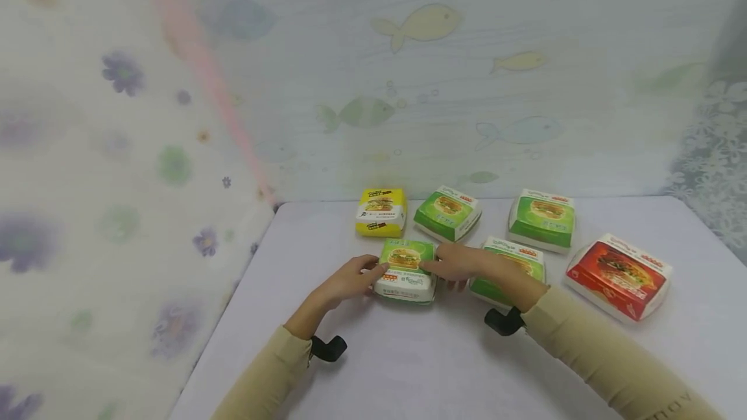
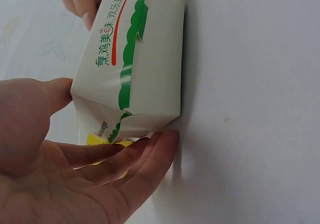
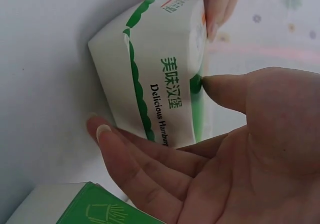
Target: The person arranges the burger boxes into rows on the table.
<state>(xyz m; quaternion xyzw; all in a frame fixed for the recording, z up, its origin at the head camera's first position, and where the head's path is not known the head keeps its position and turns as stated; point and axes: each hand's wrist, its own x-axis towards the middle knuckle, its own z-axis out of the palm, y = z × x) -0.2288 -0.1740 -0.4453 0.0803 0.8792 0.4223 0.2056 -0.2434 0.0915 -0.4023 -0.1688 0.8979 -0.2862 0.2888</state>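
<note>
A green and white hamburger box (image 1: 404, 282) sits on the white table between both hands. My left hand (image 1: 348, 279) holds its left side, thumb on the top edge and fingers low against the side in the left wrist view. From the right, my right hand (image 1: 458, 262) grips the same box, its thumb on the upper edge and its fingers along the side wall (image 3: 150, 83). Close behind the right hand and forearm lies another green hamburger box (image 1: 533, 256), partly covered by them. The box's lid looks closed.
Along the back stand a yellow hamburger box (image 1: 381, 214) and two green ones, one in the middle (image 1: 448, 210) and one farther right (image 1: 543, 218). A red hamburger box (image 1: 620, 277) lies at the right. Patterned curtains (image 1: 362, 50) hang behind the table (image 1: 408, 368).
</note>
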